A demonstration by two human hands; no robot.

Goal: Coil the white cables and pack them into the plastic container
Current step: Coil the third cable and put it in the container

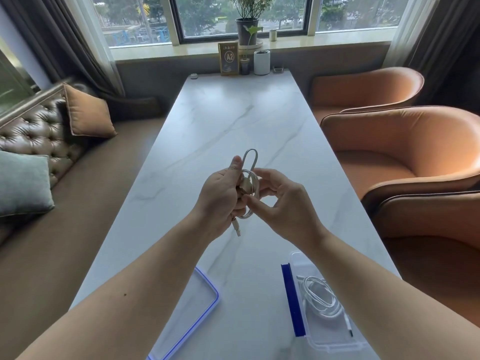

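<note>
both hands raised together, left hand [223,196] clenched, right hand [283,203] pinching.

Container lid [205,305] cut by the bottom edge; coiled cable [249,185] partly behind fingers.

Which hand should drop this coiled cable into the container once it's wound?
Probably the right hand: the plastic container lies under the right forearm, while the lid lies on the left.

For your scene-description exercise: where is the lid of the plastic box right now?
In the head view the lid lies flat on the marble table, near its front edge, under the left forearm and left of the open box.
</note>
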